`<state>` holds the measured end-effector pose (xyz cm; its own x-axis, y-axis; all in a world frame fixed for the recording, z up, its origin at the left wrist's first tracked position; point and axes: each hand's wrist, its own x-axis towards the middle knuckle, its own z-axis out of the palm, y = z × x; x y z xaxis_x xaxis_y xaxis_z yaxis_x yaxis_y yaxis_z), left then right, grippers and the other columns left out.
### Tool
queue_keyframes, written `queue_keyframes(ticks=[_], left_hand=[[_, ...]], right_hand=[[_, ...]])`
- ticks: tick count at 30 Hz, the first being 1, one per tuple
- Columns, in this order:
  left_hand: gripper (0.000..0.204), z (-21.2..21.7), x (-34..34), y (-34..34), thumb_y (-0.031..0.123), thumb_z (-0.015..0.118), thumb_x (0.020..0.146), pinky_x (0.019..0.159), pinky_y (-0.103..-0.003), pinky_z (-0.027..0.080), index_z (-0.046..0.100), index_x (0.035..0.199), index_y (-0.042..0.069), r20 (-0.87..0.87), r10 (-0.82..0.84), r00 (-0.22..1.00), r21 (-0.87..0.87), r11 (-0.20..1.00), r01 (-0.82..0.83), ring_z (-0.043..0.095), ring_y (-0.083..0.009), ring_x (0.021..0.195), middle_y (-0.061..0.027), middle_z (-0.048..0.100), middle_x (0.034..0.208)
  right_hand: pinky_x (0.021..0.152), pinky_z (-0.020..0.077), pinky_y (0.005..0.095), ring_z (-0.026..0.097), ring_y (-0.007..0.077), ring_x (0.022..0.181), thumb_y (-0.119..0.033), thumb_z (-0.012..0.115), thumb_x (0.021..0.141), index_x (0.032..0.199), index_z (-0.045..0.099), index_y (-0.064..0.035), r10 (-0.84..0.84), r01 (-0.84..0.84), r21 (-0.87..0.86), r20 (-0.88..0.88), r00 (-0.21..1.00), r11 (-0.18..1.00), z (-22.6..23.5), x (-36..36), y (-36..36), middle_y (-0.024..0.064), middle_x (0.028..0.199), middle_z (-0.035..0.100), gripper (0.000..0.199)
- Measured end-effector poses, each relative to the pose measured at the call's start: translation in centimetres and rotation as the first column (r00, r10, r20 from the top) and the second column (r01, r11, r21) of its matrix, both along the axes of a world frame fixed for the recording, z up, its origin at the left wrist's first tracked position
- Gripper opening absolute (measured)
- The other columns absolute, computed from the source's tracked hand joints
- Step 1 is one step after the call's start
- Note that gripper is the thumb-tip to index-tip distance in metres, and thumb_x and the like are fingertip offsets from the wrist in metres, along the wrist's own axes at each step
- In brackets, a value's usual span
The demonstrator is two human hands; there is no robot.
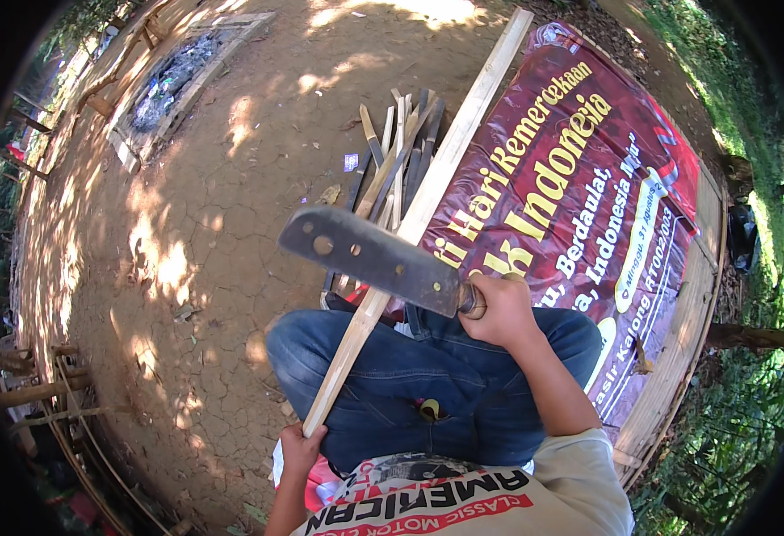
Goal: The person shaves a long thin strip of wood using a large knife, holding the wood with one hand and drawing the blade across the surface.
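My right hand point(503, 311) is closed around the wooden handle of a broad, dark cleaver point(365, 256) with several holes through its blade. The blade points left, lying across a long pale wooden strip point(440, 176) as seen from above; I cannot tell whether they touch. My left hand point(298, 449) grips the strip's near end beside my left hip. From there the strip slants up over my jeans point(392, 380) and away to the far right, along the edge of a printed banner. I am seated with my legs folded.
Several loose strips point(398, 161), pale and dark, lie heaped beyond my knees. To the right a maroon banner point(535, 161) covers a slatted bamboo platform point(678, 348). A framed ash pit point(177, 80) sits far left on the cracked dirt ground point(204, 268). Greenery borders the right.
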<state>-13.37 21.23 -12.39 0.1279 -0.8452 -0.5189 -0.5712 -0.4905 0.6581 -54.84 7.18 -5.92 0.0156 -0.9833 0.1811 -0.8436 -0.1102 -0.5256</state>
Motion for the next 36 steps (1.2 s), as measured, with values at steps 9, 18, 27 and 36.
queue_keyframes(ticks=[9, 18, 27, 36], left_hand=[[0.032, 1.6, -0.4, -1.8, 0.019, 0.070, 0.077, 0.045, -0.034, 0.036, 0.055, 0.062, -0.004, 0.000, -0.096, 0.995, 0.043, 0.994, 0.096, 0.043, -0.0104, 0.049, -0.0042, 0.045, 0.049], [0.034, 0.1, 0.6, -1.1, 0.020, 0.070, 0.078, 0.046, -0.034, 0.035, 0.053, 0.060, -0.003, -0.006, -0.086, 0.996, 0.063, 0.994, 0.086, 0.042, -0.0094, 0.051, -0.0024, 0.045, 0.051], [0.035, 0.4, 0.3, -1.4, 0.023, 0.069, 0.080, 0.046, -0.033, 0.035, 0.056, 0.063, -0.004, 0.008, -0.098, 0.995, 0.068, 0.993, 0.097, 0.042, -0.0087, 0.052, -0.0015, 0.046, 0.052], [0.038, -0.2, 0.7, -0.9, 0.025, 0.067, 0.083, 0.044, -0.032, 0.032, 0.054, 0.060, -0.002, -0.018, -0.050, 0.999, 0.069, 0.996, 0.051, 0.040, -0.0074, 0.051, 0.0021, 0.044, 0.052]], right_hand=[[0.059, 0.0487, 0.0379, 0.061, 0.0279, 0.062, -0.016, 0.071, 0.053, 0.081, 0.058, -0.0074, 0.238, -0.244, -0.101, -0.068, 0.969, 0.965, -1.1, 0.5, -1.6, 0.0082, 0.065, 0.058, 0.032], [0.060, 0.0460, 0.0368, 0.059, 0.0272, 0.061, -0.017, 0.070, 0.049, 0.078, 0.057, -0.0074, 0.240, -0.268, -0.129, -0.199, 0.950, 0.955, -1.0, -0.9, -3.2, 0.0077, 0.065, 0.056, 0.034], [0.057, 0.0486, 0.0442, 0.062, 0.0358, 0.062, -0.020, 0.070, 0.062, 0.079, 0.064, -0.0095, -0.278, 0.256, -0.124, -0.211, 0.937, 0.959, 1.2, -8.2, -8.0, 0.0150, 0.068, 0.064, 0.021], [0.058, 0.0487, 0.0433, 0.062, 0.0340, 0.062, -0.019, 0.067, 0.060, 0.077, 0.059, -0.0064, -0.083, 0.077, -0.038, -0.189, 0.978, 0.996, 2.0, -5.4, -5.6, 0.0135, 0.064, 0.061, 0.022]])
